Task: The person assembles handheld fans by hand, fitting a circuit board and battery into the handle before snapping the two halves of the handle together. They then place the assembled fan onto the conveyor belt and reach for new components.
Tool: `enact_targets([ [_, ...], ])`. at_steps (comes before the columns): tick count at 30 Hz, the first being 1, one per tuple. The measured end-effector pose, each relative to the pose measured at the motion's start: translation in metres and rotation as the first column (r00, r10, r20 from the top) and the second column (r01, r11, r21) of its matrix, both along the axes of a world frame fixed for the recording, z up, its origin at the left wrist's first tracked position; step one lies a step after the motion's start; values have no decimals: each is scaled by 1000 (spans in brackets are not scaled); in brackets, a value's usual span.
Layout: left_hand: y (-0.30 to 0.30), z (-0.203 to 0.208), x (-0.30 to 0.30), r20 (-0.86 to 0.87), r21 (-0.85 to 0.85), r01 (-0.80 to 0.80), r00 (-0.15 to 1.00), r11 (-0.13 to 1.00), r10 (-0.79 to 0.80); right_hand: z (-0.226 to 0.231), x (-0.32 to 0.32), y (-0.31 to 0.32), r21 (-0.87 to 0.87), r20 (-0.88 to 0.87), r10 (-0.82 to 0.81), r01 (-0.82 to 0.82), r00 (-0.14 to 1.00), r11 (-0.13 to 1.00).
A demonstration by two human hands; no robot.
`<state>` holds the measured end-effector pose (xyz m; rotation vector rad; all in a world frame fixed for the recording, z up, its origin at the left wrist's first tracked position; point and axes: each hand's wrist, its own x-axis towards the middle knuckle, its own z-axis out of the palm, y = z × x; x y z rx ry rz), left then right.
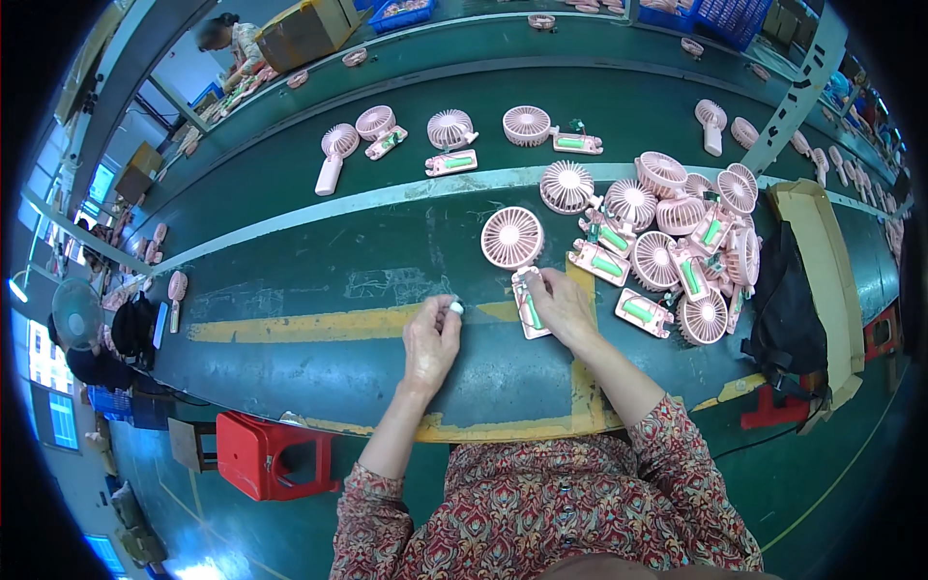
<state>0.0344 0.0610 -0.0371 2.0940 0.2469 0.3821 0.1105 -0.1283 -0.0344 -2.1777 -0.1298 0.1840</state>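
Observation:
My left hand (431,340) is closed above the green tabletop. A small white piece (455,307) shows at its thumb and fingertips, too small to name. My right hand (564,307) grips the opened handle (529,314) of a pink handheld fan, with a green battery lying inside it. The round grille (512,238) of that fan rests on the table just beyond my fingers. To the right lies a heap of pink fans (655,259), several with opened handles and green batteries showing.
A row of pink fans (450,130) lies on the belt (619,106) beyond the pale rail. On the right are a cardboard piece (822,290) and a black bag (788,309). A red stool (261,454) stands at lower left; another person (242,43) works at far left.

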Motion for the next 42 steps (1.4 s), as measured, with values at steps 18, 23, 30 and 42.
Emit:
enact_targets([
  [18,39,-20,254,-25,507,-10,999,862,26,-23,20,3,300,408,-300,184,862,936],
  [23,40,-15,274,-184,475,85,983,876,4,-26,22,2,292,400,-286,175,871,940],
  [30,62,-13,275,-305,189,53,952,981,7,-24,22,2,291,421,-276,160,864,943],
  [42,81,17,109,-294,-458,51,933,888,-206,-34,23,2,294,473,-271,139,838,946],
])
